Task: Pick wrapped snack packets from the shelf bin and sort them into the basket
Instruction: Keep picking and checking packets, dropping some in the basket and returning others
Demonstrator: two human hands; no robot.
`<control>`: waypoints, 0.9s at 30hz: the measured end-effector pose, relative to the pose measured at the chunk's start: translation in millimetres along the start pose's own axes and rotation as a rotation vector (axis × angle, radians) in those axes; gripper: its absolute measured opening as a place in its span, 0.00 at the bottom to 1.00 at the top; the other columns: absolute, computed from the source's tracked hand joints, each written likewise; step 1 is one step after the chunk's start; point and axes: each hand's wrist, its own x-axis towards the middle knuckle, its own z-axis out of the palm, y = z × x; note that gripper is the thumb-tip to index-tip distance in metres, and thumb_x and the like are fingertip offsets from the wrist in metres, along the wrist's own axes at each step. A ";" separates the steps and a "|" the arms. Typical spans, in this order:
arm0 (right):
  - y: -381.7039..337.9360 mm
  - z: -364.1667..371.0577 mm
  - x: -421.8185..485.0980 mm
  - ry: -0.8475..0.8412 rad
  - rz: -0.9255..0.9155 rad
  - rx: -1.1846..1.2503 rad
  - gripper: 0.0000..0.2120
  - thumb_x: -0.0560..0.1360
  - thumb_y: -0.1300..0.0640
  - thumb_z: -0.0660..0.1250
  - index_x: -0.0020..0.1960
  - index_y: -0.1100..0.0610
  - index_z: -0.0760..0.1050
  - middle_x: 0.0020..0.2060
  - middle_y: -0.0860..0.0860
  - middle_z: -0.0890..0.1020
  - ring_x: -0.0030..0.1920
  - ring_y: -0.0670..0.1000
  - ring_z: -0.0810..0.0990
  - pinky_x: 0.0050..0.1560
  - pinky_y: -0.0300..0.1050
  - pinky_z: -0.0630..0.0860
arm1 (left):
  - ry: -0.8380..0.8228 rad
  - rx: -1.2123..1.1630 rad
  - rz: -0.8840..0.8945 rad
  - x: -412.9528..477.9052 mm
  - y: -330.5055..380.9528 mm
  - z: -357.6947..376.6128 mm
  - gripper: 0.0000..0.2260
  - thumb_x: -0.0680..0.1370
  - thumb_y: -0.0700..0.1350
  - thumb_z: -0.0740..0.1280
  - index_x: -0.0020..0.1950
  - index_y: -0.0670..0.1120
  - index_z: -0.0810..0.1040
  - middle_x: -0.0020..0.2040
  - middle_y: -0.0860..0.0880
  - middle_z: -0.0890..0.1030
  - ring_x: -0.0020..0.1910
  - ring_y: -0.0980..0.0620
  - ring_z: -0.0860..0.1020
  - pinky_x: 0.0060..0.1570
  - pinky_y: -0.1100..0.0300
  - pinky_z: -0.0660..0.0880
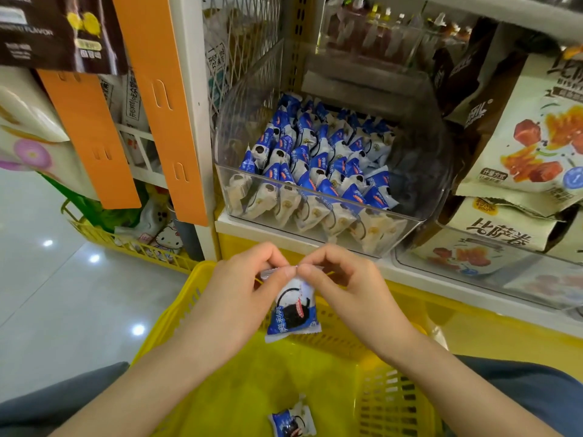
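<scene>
1. Above the basket [388, 402], a packet [293, 310] hangs by its top seal, long axis upright.
2. Left hand [243, 298] and right hand [347, 288] both pinch that seal, thumb against forefinger, fingertips almost meeting; neither is nearer (they share the grip).
3. Letting go would likely drop it near the second packet [291, 421], which lies on the basket bottom, closer to the person.
4. Bin [419, 146], well stocked, sits on the shelf [239, 227] just beyond the basket; glossy floor [47, 294] lies left.

Loose packet [291, 421] in basket [389, 402] cut off at btm edge. Held packet [291, 310] top seam hidden behind fingers [285, 273]. Bin [235, 121] front-row wrappers [315, 212] blurred thru clear wall; print unreadable.
</scene>
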 end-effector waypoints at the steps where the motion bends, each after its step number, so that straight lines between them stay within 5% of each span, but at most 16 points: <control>1: -0.3 -0.4 -0.3 0.013 -0.016 -0.008 0.06 0.74 0.53 0.67 0.40 0.43 0.76 0.37 0.39 0.80 0.40 0.41 0.78 0.43 0.36 0.75 | -0.007 0.001 -0.006 0.1 -0.3 0.2 0.08 0.75 0.46 0.66 0.36 0.52 0.74 0.30 0.60 0.76 0.30 0.60 0.72 0.30 0.68 0.66; 5: -2.3 -2.0 -2.0 0.077 -0.152 -0.119 0.02 0.73 0.54 0.68 0.43 0.50 0.79 0.37 0.43 0.80 0.41 0.42 0.78 0.42 0.34 0.74 | -0.039 -0.148 -0.091 4.5 0.2 -0.3 0.09 0.75 0.42 0.66 0.35 0.50 0.75 0.29 0.53 0.76 0.31 0.55 0.72 0.35 0.54 0.70; 9: -2.0 -5.4 -1.1 0.113 -0.310 -0.282 0.09 0.74 0.51 0.65 0.45 0.55 0.79 0.39 0.45 0.79 0.40 0.42 0.77 0.40 0.38 0.74 | -0.068 -0.316 -0.198 5.5 1.2 -0.6 0.08 0.75 0.41 0.66 0.36 0.47 0.77 0.30 0.50 0.77 0.33 0.55 0.73 0.37 0.56 0.71; 12: -1.7 -4.6 0.0 0.224 -0.244 -0.216 0.05 0.75 0.53 0.66 0.45 0.53 0.78 0.38 0.43 0.78 0.41 0.40 0.76 0.41 0.30 0.71 | 0.043 -0.230 -0.223 4.7 -3.6 1.6 0.04 0.75 0.46 0.66 0.41 0.50 0.74 0.38 0.52 0.78 0.37 0.57 0.75 0.42 0.57 0.72; 15: -1.4 -5.1 2.8 0.321 -0.157 -0.089 0.04 0.74 0.52 0.64 0.45 0.52 0.76 0.38 0.42 0.79 0.41 0.42 0.78 0.42 0.35 0.76 | 0.077 0.062 -0.226 3.9 -7.4 0.9 0.08 0.77 0.50 0.62 0.38 0.52 0.71 0.35 0.52 0.76 0.33 0.57 0.73 0.34 0.62 0.69; 19: -2.2 -8.0 3.4 0.275 -0.305 -0.134 0.03 0.74 0.58 0.67 0.45 0.57 0.78 0.42 0.46 0.80 0.45 0.43 0.78 0.47 0.36 0.75 | -0.108 -0.544 -0.592 12.9 0.2 1.4 0.21 0.80 0.54 0.50 0.42 0.45 0.78 0.32 0.50 0.82 0.27 0.54 0.78 0.24 0.63 0.73; 21: -1.9 -7.5 2.1 0.206 -0.416 -0.244 0.05 0.74 0.59 0.67 0.44 0.60 0.79 0.44 0.48 0.79 0.49 0.44 0.77 0.52 0.35 0.72 | -0.130 -0.738 -0.652 15.7 2.6 -1.2 0.21 0.78 0.57 0.53 0.46 0.45 0.79 0.35 0.49 0.84 0.30 0.53 0.81 0.26 0.63 0.76; 24: -2.0 -6.9 1.2 0.100 -0.525 -0.420 0.09 0.74 0.56 0.65 0.44 0.60 0.80 0.46 0.51 0.80 0.50 0.47 0.75 0.53 0.35 0.70 | -0.045 -0.827 -0.580 13.4 1.8 -3.6 0.12 0.71 0.51 0.65 0.48 0.45 0.81 0.39 0.47 0.85 0.36 0.52 0.82 0.32 0.61 0.78; 27: -2.5 -4.9 -0.5 0.053 -0.438 -0.369 0.10 0.77 0.52 0.61 0.47 0.56 0.78 0.47 0.49 0.79 0.49 0.44 0.75 0.51 0.34 0.70 | 0.039 -0.694 -0.505 9.0 0.8 -1.5 0.07 0.75 0.42 0.66 0.51 0.46 0.80 0.44 0.47 0.85 0.42 0.53 0.82 0.38 0.60 0.79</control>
